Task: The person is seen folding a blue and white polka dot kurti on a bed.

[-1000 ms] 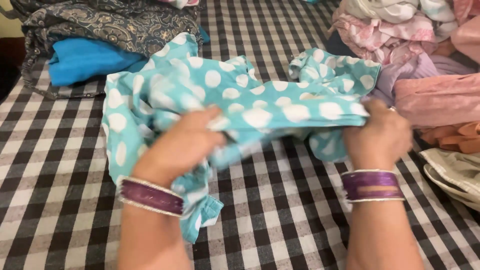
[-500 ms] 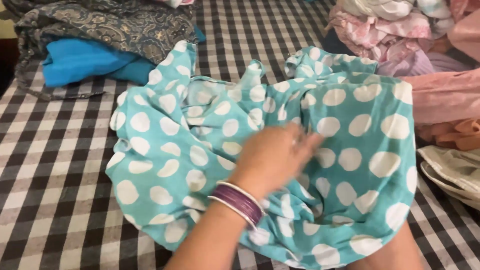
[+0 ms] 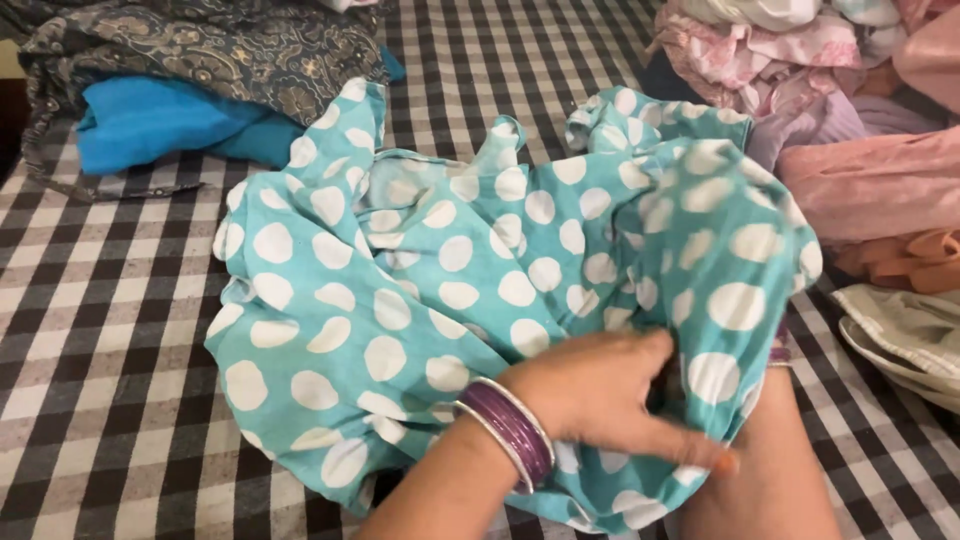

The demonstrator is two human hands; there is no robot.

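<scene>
Holding: left hand [image 3: 600,395] lies flat on the polka-dot garment [image 3: 440,300], fingers spread; right hand hidden under the cloth, grip impossible to tell
Garment: one, turquoise with white dots, crumpled mid-bed
Bangles: purple bangles [image 3: 510,432] on the left wrist
Piles: two; dark patterned and blue folded clothes [image 3: 190,80] far left; pink heap [image 3: 850,120] right
Surface: checked black-and-white bedsheet [image 3: 100,330]

Soft, matt turquoise cloth [image 3: 420,290] with white dots, thin and crumpled. Woven matt checked sheet [image 3: 110,330] beneath. At eleven o'clock, patterned grey fabric [image 3: 220,45]; on the wrist, glossy ribbed purple bangles [image 3: 510,432].
</scene>
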